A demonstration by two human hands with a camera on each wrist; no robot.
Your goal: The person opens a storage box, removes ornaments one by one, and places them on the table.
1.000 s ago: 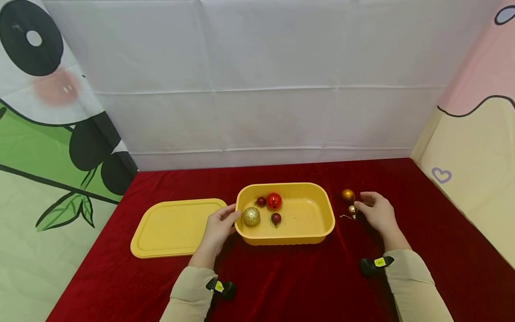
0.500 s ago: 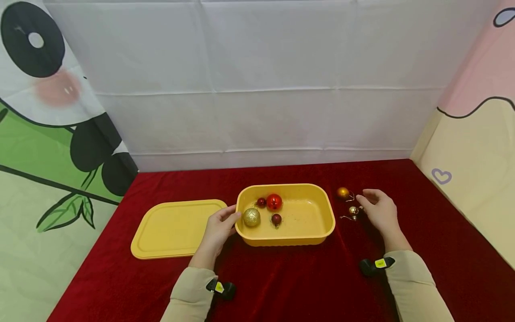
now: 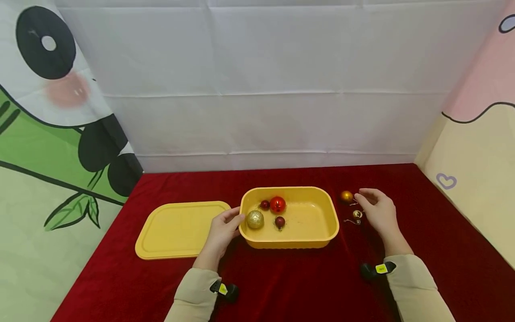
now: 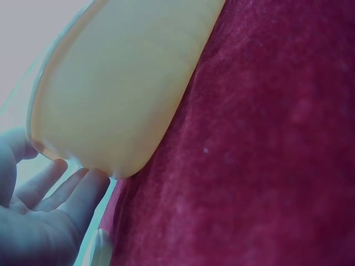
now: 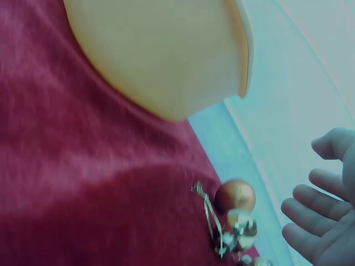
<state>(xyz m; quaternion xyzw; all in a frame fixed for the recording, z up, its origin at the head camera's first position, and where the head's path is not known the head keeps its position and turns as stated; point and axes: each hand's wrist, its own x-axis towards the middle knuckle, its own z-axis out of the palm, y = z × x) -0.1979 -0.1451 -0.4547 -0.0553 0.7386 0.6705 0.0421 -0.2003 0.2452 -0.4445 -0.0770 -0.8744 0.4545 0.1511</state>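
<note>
In the head view my left hand [image 3: 220, 232] holds the near left end of a yellow plastic box [image 3: 297, 241]. The left wrist view shows its fingertips against the box's outer wall and rim. Inside the box lie a glittery gold bauble [image 3: 255, 219], a shiny red bauble [image 3: 277, 204] and two small dark red baubles. To the right of the box, an orange-gold bauble [image 3: 347, 197] rests on the cloth with small gold ornaments [image 3: 357, 214] just in front of it. Beside them is my right hand [image 3: 378, 212], fingers loosely spread and holding nothing; in the right wrist view it stands apart from the ornaments.
A flat yellow lid [image 3: 179, 230] lies left of the box, partly behind my left hand. Dark red cloth [image 3: 289, 286] covers the table. A white sheet [image 3: 277, 80] hangs along the back, with printed cartoon panels on both sides.
The orange-gold bauble has shifted slightly left towards the box, and its string now shows. My right hand has come off the ornaments a little. The head view has tilted slightly; my left hand stays put.
</note>
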